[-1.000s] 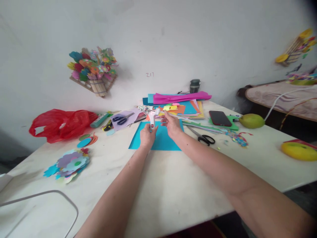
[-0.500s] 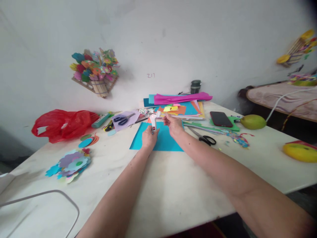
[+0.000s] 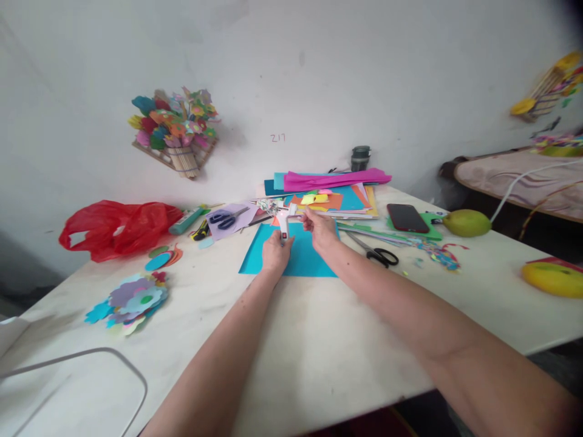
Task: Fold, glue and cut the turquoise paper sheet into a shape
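Left hand [image 3: 276, 254] curls round white tool [image 3: 283, 220].
Likely light, hard; hold its handle [image 3: 285, 229]. Right hand [image 3: 321, 232]: can't tell its grip.

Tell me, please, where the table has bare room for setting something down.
Bare table shows between the left forearm and right forearm, nearer than the blue sheet; between left forearm and paper flowers; and between the paper scraps and yellow fruit. It is crowded along the far side, from the red bag to the phone.
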Action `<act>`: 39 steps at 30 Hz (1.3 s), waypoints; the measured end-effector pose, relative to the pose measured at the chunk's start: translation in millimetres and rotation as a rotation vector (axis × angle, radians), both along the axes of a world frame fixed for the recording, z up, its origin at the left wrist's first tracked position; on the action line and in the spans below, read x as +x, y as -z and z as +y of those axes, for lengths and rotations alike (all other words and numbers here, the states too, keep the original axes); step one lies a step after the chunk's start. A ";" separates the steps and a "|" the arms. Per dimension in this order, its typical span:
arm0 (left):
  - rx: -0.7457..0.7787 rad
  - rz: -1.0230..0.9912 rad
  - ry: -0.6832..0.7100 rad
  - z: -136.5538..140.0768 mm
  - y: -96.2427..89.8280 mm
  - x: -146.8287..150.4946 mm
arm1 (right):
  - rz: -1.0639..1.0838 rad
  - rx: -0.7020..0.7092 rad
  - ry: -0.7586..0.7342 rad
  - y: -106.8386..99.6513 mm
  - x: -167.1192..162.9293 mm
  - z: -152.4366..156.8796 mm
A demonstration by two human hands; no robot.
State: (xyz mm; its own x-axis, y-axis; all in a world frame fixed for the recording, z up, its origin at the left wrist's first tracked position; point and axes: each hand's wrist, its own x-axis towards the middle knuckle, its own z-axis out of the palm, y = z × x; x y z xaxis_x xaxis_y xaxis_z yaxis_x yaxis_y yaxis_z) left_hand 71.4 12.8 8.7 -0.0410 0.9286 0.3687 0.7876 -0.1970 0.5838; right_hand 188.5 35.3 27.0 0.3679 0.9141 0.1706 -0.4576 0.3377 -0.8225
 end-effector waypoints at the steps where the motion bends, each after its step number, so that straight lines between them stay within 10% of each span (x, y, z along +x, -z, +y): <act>1: -0.005 -0.001 0.006 0.3 0.5 -0.3 | 0.000 0.000 -0.001 0.4 0.1 0.8; 18: -0.009 -0.032 0.009 -0.1 -0.8 0.0 | 0.019 -0.015 0.033 4.1 -6.5 -1.8; 26: -0.009 -0.066 0.106 -9.3 -8.6 16.0 | -0.195 0.086 -0.410 7.0 -18.1 -2.4; 34: -0.213 0.056 0.446 -1.6 -24.8 -22.1 | -0.215 -0.040 -0.461 1.0 -15.7 1.8; 39: -0.139 0.162 0.073 2.1 -31.4 -63.4 | -0.221 -0.050 -0.496 -6.2 -27.6 3.7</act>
